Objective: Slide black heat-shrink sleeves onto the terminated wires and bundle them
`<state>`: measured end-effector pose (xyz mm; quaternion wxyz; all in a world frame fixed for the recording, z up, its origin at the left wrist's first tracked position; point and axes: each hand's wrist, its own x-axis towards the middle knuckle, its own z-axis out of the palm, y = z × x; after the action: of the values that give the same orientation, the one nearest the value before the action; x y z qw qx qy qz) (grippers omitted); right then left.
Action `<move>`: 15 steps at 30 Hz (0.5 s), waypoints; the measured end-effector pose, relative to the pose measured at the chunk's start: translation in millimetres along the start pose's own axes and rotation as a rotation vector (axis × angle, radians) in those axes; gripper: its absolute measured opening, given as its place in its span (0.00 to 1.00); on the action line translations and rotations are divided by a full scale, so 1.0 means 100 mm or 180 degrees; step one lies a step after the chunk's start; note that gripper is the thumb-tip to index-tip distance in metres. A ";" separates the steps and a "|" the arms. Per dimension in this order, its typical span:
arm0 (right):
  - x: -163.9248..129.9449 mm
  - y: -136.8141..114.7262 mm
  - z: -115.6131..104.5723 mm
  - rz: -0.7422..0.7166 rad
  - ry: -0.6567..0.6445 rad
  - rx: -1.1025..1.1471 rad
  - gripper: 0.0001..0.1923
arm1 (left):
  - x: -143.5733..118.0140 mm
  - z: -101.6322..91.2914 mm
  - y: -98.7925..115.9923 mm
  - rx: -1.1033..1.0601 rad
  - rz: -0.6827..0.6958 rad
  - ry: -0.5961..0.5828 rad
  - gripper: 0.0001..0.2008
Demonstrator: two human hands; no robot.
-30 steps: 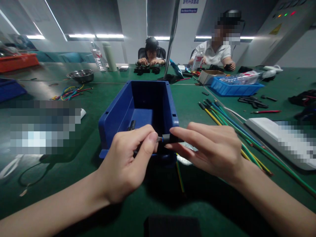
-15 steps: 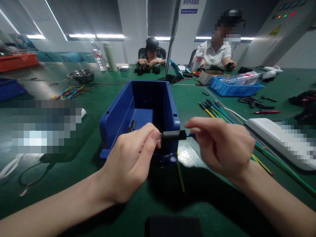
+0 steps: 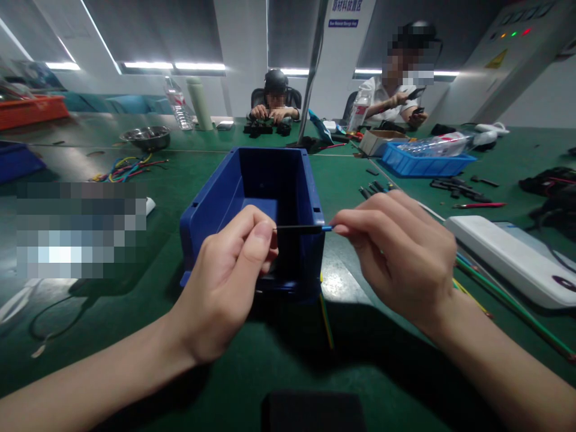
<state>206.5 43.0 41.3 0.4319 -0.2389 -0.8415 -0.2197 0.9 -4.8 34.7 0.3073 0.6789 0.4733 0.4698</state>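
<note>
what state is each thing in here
black piece: held level
blue wire: showing at black piece's right end
left grip: closed on black piece's left end
right grip: pinching blue wire
blue bin: upright, open-topped
metal bowl: upright
green bottle: standing
clear bottle in blue tray: lying down
green light: lit
red light: lit

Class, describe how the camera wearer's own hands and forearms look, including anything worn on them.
The left hand and right hand are ungloved, with no visible rings. Neither the left forearm nor the right forearm shows a sleeve, watch or bracelet.
</note>
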 end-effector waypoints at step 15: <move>-0.05 0.05 0.05 -0.0010 -0.0243 0.0265 0.14 | 0.00 -0.01 -0.01 0.0240 0.0145 -0.0144 0.10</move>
<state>209.1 49.1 35.7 0.4086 -0.2277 -0.8662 -0.1758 -0.9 -4.7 34.3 0.2814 0.7111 0.4679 0.4430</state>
